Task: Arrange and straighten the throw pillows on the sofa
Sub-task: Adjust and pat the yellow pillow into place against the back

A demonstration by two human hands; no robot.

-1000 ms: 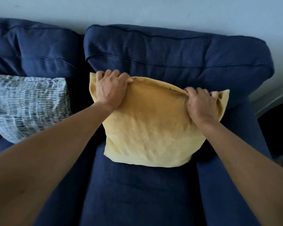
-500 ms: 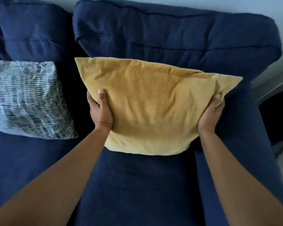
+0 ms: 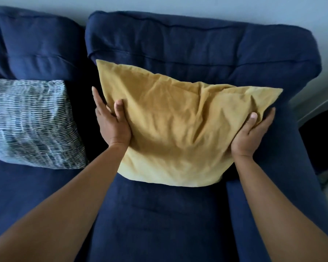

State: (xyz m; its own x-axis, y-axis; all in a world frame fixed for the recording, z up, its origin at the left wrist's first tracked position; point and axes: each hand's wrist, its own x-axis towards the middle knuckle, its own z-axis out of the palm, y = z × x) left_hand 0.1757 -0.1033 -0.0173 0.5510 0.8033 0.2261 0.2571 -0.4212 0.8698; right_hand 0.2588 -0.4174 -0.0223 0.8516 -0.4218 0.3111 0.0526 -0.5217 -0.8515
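My left hand [image 3: 113,125] and right hand [image 3: 251,136] grasp the square mustard-yellow fabric throw pillow [image 3: 178,129] by its two side edges, thumbs laid on the front face and the other fingers wrapped behind. The pillow stands on the seat of the dark navy fabric sofa [image 3: 159,220], leaning against the right back cushion [image 3: 197,44], with its lower edge resting on the seat cushion and its right side just beside the armrest [image 3: 273,205]. Compared with one second ago, both hands have moved from the top edge down to the sides. Compared with half a second ago, the grip is much the same, the top edge sags in the middle, and the left top corner stands higher than the right. To the left, the white-and-dark-blue patterned throw pillow [image 3: 30,121] rests against the left back cushion [image 3: 32,44], apart from the yellow pillow, with a dark gap between them; it lies as before.
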